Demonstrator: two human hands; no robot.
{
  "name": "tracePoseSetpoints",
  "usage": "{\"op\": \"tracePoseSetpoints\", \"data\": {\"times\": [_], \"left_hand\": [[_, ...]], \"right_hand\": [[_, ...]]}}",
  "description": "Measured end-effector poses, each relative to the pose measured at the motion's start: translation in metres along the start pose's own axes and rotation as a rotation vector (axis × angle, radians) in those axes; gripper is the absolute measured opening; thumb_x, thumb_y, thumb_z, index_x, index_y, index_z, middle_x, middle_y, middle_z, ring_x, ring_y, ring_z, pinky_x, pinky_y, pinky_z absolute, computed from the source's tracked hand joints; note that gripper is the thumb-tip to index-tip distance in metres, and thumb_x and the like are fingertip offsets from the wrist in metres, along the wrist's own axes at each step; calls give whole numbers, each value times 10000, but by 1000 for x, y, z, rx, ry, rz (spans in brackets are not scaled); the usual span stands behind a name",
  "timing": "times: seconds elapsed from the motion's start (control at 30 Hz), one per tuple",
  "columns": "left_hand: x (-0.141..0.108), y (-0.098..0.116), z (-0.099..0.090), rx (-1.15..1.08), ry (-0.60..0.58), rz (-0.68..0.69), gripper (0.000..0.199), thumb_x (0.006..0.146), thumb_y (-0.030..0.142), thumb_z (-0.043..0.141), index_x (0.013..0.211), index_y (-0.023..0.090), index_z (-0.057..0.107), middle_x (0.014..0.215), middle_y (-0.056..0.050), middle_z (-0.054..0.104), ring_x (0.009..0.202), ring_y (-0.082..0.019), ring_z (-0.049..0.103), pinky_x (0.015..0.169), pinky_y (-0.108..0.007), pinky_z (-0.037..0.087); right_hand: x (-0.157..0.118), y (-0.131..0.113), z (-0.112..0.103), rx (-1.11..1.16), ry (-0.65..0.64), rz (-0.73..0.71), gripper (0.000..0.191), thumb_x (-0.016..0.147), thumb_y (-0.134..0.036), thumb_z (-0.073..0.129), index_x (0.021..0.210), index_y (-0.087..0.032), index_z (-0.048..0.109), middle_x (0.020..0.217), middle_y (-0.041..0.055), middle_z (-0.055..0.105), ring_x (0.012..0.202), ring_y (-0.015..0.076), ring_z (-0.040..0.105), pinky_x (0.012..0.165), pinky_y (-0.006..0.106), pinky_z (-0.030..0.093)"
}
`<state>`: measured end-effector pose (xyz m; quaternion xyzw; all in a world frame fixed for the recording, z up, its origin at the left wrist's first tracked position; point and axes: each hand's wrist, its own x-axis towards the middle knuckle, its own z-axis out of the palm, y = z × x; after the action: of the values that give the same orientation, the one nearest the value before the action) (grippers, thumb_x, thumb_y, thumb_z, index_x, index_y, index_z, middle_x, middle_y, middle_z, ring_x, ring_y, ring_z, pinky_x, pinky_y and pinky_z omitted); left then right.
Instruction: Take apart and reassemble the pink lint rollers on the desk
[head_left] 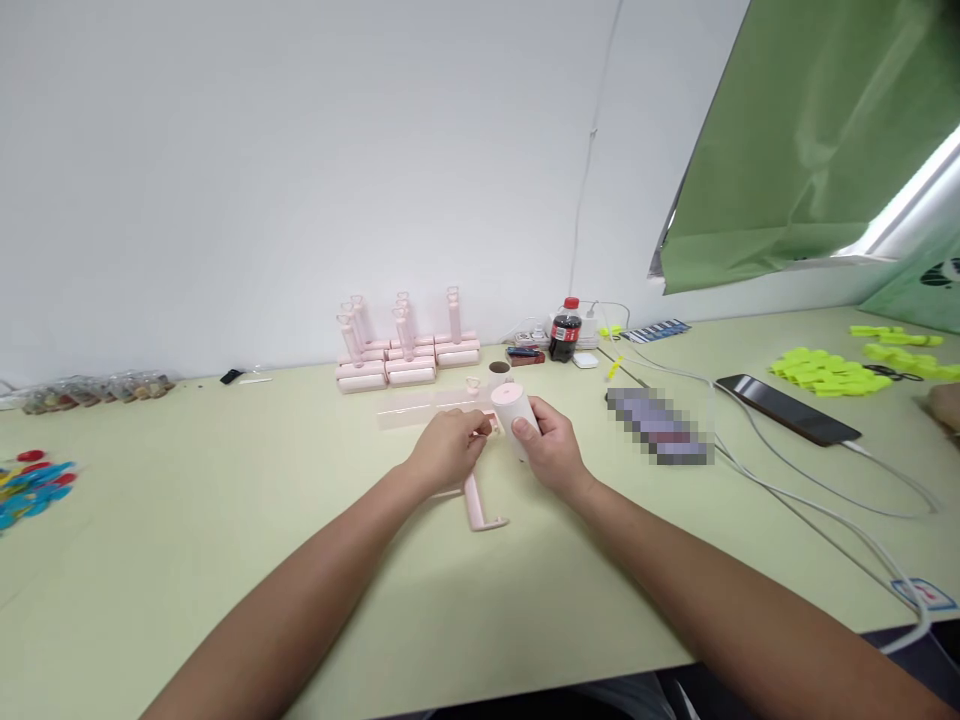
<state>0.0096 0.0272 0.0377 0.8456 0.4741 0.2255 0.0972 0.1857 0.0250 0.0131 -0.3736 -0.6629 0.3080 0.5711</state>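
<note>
My right hand [555,445] is wrapped round a white lint roll [517,428] with a pale pink end cap, tilted above the table. Left of it, my left hand [448,450] has its fingers closed on a pink lint roller frame [475,503]. The frame's lower arm points right, towards me; its middle is hidden behind the hand. A thin pink part shows under my left wrist. Beyond the hands lies a clear pinkish plastic piece [409,410], and a small roll with a brown core [499,370] stands behind the white roll.
Several pink lint rollers [411,368] stand in rows by the wall. A cola bottle [565,332] and a white charger are right of them. Cables, a black phone [787,408], a pixelated object [660,427] and yellow pieces [825,372] lie right; coloured pieces [34,485] lie far left.
</note>
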Motion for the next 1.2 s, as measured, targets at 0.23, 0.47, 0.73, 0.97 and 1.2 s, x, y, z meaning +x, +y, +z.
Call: {"op": "tracePoseSetpoints", "data": {"times": [0.23, 0.47, 0.73, 0.97, 1.2], "left_hand": [[11, 3, 16, -29, -5, 5, 122, 837, 176, 490, 855, 202, 608, 816, -39, 665, 766, -206, 597, 671, -302, 429], [-5, -9, -7, -336, 283, -164, 129, 882, 254, 476, 933, 200, 582, 868, -18, 649, 768, -155, 591, 688, -279, 471], [-54, -15, -22, -455, 207, -5, 405, 813, 402, 662, 1171, 256, 542, 1152, -66, 552, 952, -166, 553, 752, -289, 494], [-56, -21, -12, -430, 152, 83, 347, 828, 408, 652, 1128, 257, 565, 1142, -62, 569, 933, -162, 552, 747, -296, 487], [-57, -21, -10, -428, 144, 103, 347, 829, 404, 656, 1124, 244, 566, 1075, -55, 574, 876, -153, 544, 708, -285, 475]], "right_hand": [[2, 3, -3, 34, -58, -2, 440, 799, -593, 584, 943, -179, 622, 822, 51, 653, 746, 207, 578, 664, 313, 466], [2, 6, -3, -81, -181, -12, 409, 796, -527, 632, 1002, -175, 658, 891, 48, 682, 800, 214, 607, 702, 314, 472], [1, -5, -3, -243, -478, -110, 357, 783, -450, 690, 1044, -207, 680, 972, 58, 699, 843, 219, 621, 730, 320, 463], [1, -8, -4, -298, -517, -149, 347, 795, -460, 682, 1031, -205, 680, 930, 50, 698, 829, 210, 609, 715, 303, 443], [1, -7, -4, -325, -565, -173, 382, 805, -487, 662, 1058, -203, 683, 952, 57, 702, 840, 211, 607, 728, 304, 438]]}}
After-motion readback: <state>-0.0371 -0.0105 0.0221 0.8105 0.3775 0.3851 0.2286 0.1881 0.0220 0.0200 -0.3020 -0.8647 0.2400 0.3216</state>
